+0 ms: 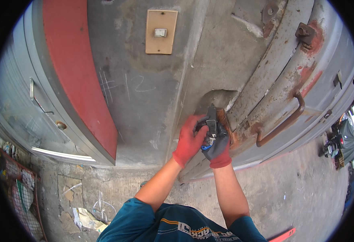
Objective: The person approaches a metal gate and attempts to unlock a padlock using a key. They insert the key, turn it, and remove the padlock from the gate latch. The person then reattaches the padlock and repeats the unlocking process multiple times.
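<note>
Both my hands wear red gloves with dark grey palms and fingers, and they meet at a hole in the concrete wall beside a steel door. A dark, blocky, padlock-like piece [212, 121] with a pale metal loop on its front sits between them. My left hand [192, 137] is closed, its fingertips pressed to the left side of the piece. From the right and below, my right hand [219, 144] wraps round it. A small blue part [206, 147] shows under the fingers; its kind is unclear. Just right of the piece is a rusty brown edge [224, 123] of the door frame.
A rusty bent handle [284, 123] sticks out from the grey steel door [326, 101]. Above left, a beige switch plate [161, 44] is on the wall. A glass door [43, 101] with a red post stands left. Scraps [89, 219] litter the floor; a red bar [284, 234] lies lower right.
</note>
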Action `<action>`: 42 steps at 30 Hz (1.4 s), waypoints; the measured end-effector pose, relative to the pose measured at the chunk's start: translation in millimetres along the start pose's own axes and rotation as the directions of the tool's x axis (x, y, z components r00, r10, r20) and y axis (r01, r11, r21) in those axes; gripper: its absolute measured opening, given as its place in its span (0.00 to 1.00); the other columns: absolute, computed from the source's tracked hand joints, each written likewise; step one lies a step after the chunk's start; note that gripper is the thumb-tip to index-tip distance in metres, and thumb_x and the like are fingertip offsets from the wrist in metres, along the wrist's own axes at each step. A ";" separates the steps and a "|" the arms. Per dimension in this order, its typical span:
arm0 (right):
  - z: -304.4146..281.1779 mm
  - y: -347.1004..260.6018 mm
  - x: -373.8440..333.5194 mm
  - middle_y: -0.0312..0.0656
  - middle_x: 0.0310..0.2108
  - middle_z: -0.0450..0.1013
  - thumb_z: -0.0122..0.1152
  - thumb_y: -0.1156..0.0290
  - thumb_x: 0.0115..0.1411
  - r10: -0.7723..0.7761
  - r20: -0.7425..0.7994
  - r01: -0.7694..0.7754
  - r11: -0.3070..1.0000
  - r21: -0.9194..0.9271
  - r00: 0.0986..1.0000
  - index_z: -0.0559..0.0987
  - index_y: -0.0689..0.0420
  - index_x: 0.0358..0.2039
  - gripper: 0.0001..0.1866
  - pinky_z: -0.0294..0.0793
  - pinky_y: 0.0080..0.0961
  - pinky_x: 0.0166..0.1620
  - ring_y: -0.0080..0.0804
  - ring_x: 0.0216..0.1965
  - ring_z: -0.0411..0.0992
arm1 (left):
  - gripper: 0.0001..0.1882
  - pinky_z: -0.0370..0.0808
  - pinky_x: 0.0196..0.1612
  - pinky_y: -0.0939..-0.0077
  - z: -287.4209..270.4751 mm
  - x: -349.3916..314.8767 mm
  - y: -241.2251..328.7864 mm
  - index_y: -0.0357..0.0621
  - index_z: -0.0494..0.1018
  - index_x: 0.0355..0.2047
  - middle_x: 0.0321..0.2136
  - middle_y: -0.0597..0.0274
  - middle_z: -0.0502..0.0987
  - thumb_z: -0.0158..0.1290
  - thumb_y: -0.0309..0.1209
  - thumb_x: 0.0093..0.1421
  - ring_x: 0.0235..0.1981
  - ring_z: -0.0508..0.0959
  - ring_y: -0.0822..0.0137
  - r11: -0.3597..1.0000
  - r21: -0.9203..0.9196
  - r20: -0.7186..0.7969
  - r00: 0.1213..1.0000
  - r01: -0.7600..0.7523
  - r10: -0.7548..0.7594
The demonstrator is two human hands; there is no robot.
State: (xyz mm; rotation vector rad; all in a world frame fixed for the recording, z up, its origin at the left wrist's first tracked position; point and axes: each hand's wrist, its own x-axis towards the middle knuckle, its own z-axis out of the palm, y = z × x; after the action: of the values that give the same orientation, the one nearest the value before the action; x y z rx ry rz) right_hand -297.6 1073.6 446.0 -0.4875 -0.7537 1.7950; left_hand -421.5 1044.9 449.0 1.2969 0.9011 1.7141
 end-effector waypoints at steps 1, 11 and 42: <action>-1.7 1.3 1.0 0.38 0.39 0.79 0.34 0.53 0.76 -0.028 0.029 0.029 1.000 -0.013 0.999 0.77 0.53 0.52 0.24 0.71 0.25 0.27 0.28 0.32 0.75 | 0.16 0.81 0.28 0.80 -0.1 -0.8 -0.2 0.38 0.72 0.56 0.37 0.61 0.78 0.56 0.26 0.69 0.31 0.79 0.76 1.000 0.014 -0.003 1.000 -0.016 0.016; -10.5 8.2 5.6 0.41 0.45 0.78 0.38 0.58 0.76 -0.157 0.003 0.156 0.978 -0.136 0.988 0.76 0.56 0.54 0.21 0.78 0.29 0.41 0.32 0.42 0.77 | 0.14 0.80 0.47 0.63 4.3 -6.3 -0.2 0.38 0.79 0.47 0.47 0.46 0.79 0.63 0.23 0.60 0.46 0.82 0.51 0.820 0.452 -0.059 0.906 -0.351 0.420; 27.5 -12.2 15.9 0.28 0.36 0.77 0.45 0.56 0.74 0.050 -0.153 -0.040 0.997 0.064 0.987 0.80 0.46 0.44 0.15 0.72 0.21 0.35 0.20 0.34 0.73 | 0.08 0.78 0.38 0.56 -17.2 26.5 47.8 0.45 0.78 0.41 0.37 0.55 0.77 0.59 0.32 0.63 0.37 0.81 0.49 0.430 0.818 0.268 0.914 -0.382 0.303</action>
State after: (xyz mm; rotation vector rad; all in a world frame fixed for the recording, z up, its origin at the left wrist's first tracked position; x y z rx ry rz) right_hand -312.5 1084.1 474.7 -0.5993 -0.5833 1.7936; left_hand -450.7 1046.5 498.3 2.3433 1.6604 1.4693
